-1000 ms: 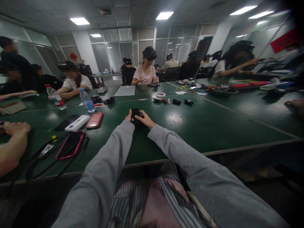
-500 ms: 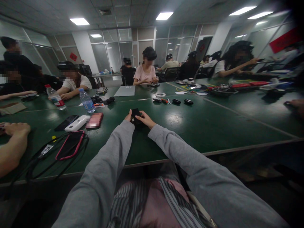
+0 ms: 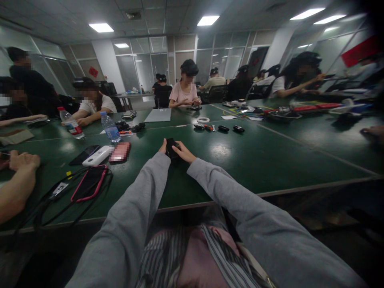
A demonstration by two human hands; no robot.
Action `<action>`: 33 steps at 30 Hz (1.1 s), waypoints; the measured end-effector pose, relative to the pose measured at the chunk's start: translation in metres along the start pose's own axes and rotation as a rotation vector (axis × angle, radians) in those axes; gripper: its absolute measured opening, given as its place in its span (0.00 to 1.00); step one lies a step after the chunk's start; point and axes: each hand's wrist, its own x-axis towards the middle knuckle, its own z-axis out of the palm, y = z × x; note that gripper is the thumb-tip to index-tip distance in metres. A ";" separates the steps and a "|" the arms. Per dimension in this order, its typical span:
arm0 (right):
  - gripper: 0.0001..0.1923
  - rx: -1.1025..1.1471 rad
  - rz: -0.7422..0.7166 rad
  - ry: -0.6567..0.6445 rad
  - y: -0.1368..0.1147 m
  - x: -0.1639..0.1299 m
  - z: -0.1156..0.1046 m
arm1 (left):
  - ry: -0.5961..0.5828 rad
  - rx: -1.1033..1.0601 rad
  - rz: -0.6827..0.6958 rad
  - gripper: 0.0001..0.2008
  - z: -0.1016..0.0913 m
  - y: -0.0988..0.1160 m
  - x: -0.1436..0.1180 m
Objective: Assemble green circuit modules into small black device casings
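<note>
A small black object (image 3: pixel 171 149) is held between both hands just above the green table (image 3: pixel 255 160), well out from the body at the end of outstretched grey sleeves. It is gripped from either side so that its top stays open to view: the left hand (image 3: pixel 163 147) is closed on its left edge, and the fingers (image 3: pixel 180 149) of the right hand (image 3: pixel 183 153) are curled narrowly over its right edge and front. What the object is cannot be told. A pink case (image 3: pixel 119 152), a white power bank (image 3: pixel 96 155) and a water bottle (image 3: pixel 110 127) lie apart to the left, out of the hands' way.
</note>
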 end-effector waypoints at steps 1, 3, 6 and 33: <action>0.31 0.016 0.014 0.001 0.000 0.000 0.000 | 0.014 -0.009 0.002 0.32 0.001 -0.001 0.000; 0.31 0.063 0.044 0.009 -0.001 0.000 0.001 | 0.020 -0.024 0.013 0.31 0.002 -0.003 0.001; 0.28 0.182 0.121 0.043 -0.002 0.001 0.001 | -0.035 -0.040 0.039 0.29 0.004 -0.005 0.002; 0.26 0.490 0.317 0.246 -0.024 -0.004 -0.003 | 0.044 0.256 0.105 0.23 -0.013 -0.006 0.014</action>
